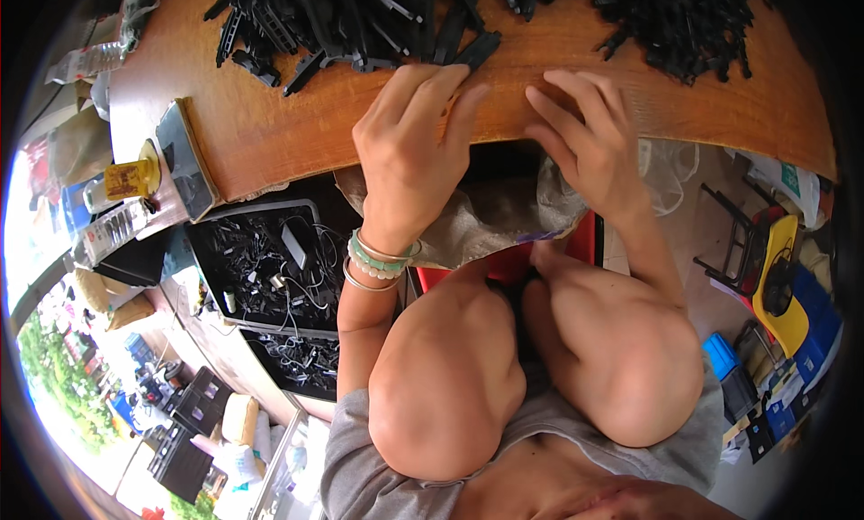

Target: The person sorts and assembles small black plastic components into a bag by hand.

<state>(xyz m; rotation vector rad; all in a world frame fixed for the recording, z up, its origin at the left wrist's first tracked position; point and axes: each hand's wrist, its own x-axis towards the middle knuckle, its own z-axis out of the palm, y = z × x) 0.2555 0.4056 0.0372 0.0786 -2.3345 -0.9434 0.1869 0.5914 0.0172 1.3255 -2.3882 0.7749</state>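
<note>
My left hand (409, 142), with bangles and a green-and-white bead bracelet (382, 259) on the wrist, is over the table edge at the near side of a heap of black plastic parts (315, 20). Its thumb stands apart from the index finger. A flat black plastic part (480, 50) lies just beyond the index fingertip; whether they touch I cannot tell. To the right, my right hand (589, 133) hovers at the table edge, its fingers bent and apart with nothing visible between them.
The brown wooden table (270, 133) carries a second heap of small black parts (684, 25) at far right. Below its edge hangs a translucent bag (477, 223) over a red container (589, 245). Black trays (310, 216) of parts and cables stand left; a yellow-seated stool (778, 286) is right.
</note>
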